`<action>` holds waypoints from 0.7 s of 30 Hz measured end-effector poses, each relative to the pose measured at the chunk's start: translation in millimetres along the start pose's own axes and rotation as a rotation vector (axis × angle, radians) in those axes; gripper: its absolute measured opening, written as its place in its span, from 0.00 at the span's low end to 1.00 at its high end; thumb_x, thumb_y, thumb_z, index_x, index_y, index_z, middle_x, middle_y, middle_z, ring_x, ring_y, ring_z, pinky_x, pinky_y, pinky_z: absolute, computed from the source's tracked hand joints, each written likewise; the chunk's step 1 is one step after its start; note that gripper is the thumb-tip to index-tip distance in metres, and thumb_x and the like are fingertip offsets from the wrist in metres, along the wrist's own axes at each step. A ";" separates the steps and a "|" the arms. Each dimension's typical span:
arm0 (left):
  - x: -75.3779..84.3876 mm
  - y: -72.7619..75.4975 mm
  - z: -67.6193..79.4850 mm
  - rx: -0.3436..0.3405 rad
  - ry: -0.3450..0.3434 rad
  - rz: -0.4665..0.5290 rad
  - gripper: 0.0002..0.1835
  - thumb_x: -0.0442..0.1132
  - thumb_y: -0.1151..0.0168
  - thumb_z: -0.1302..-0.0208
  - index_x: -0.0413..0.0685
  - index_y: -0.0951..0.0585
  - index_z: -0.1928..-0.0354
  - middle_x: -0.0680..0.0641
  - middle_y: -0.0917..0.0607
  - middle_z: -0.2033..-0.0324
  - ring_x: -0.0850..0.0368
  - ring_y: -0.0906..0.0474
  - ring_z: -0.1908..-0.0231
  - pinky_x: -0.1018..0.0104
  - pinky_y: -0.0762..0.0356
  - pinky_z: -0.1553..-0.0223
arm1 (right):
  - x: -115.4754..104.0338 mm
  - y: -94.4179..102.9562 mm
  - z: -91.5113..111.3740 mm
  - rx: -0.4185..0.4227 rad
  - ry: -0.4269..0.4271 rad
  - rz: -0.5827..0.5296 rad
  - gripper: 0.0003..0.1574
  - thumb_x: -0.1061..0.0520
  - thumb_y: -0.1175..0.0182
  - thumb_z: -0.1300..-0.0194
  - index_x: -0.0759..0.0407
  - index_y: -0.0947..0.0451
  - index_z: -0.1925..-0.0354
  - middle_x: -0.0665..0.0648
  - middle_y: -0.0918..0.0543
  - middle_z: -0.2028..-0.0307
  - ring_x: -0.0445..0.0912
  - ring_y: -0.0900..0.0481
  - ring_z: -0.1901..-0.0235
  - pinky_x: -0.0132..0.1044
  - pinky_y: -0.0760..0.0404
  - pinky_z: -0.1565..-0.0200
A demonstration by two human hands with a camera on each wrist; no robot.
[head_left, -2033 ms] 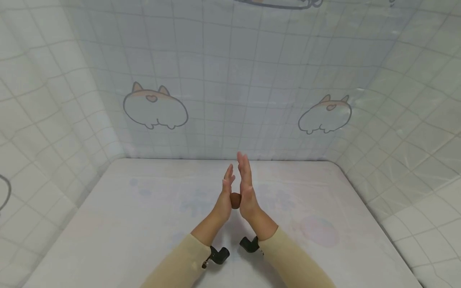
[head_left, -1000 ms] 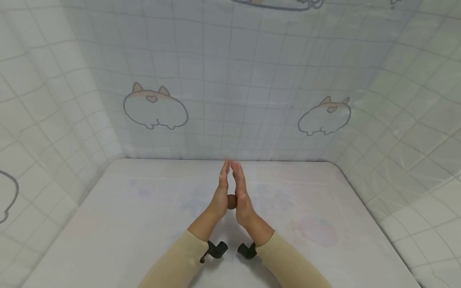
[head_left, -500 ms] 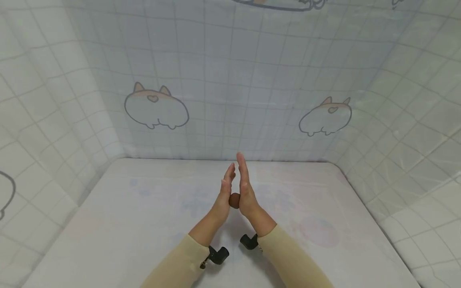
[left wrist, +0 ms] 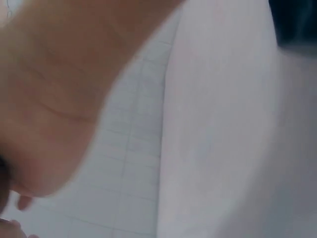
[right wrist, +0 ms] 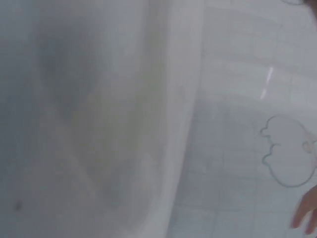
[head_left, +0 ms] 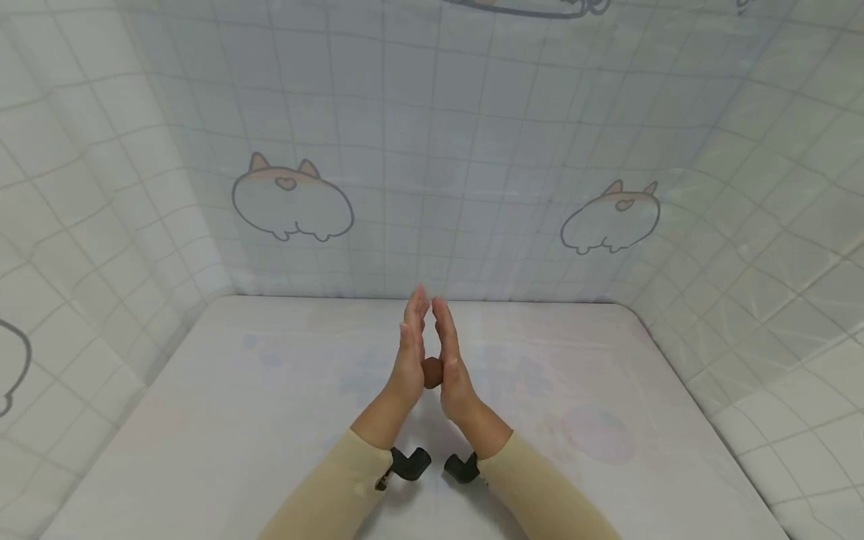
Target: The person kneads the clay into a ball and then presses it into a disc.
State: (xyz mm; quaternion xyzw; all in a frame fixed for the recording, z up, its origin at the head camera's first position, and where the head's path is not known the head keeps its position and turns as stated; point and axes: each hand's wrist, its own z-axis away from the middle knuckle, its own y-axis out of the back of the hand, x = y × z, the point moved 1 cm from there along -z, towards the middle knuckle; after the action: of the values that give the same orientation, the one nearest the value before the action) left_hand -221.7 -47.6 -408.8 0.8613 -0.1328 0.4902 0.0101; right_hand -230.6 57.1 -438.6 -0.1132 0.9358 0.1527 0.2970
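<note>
Between my two palms sits a small brown ball (head_left: 433, 373), like a lump of modelling clay, with slightly faceted sides. My left hand (head_left: 408, 367) presses it from the left with fingers straight and pointing up and forward. From the other side the palm of my right hand (head_left: 456, 379) bears on it, its fingers also straight. The fingertips lean toward each other with a narrow gap. In the left wrist view the heel of the left hand (left wrist: 44, 148) fills the left side, with a dark bit of the ball at the edge. The right wrist view catches only some fingers (right wrist: 307, 210).
Beneath the hands lies a white table (head_left: 270, 420) with faint coloured prints. A grid-patterned curtain (head_left: 466, 225) with corgi drawings rises behind it and along both sides. Black wrist cameras (head_left: 412, 463) hang below the sleeves (head_left: 331, 491).
The palms keep sliding against each other, back and forth, with the ball between them. Since half a second ago the left hand has gone forward and the right hand back; the ball has shifted slightly left.
</note>
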 end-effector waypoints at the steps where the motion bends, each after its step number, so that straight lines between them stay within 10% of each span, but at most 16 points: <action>1: -1.2 0.3 -0.6 0.019 0.001 0.004 0.49 0.78 0.79 0.32 0.55 0.60 0.20 0.49 0.55 0.22 0.49 0.61 0.23 0.38 0.66 0.28 | -2.8 -0.9 -1.3 0.003 0.032 0.012 0.55 0.26 0.82 0.25 0.65 0.74 0.22 0.73 0.65 0.24 0.59 0.65 0.23 0.50 0.61 0.25; 21: -15.0 -5.4 19.3 -0.157 0.171 -0.115 0.47 0.78 0.87 0.35 0.63 0.59 0.19 0.51 0.59 0.21 0.46 0.62 0.23 0.25 0.65 0.34 | -4.9 12.8 -15.5 0.124 0.029 -0.007 0.57 0.24 0.77 0.25 0.64 0.73 0.22 0.69 0.62 0.22 0.59 0.64 0.23 0.54 0.61 0.26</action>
State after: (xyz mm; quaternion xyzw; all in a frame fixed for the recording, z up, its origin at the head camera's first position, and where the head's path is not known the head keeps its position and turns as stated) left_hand -211.5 -42.0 -430.8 0.8192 -0.1200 0.5485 0.1168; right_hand -238.6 64.1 -420.8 -0.1001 0.9472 0.0917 0.2905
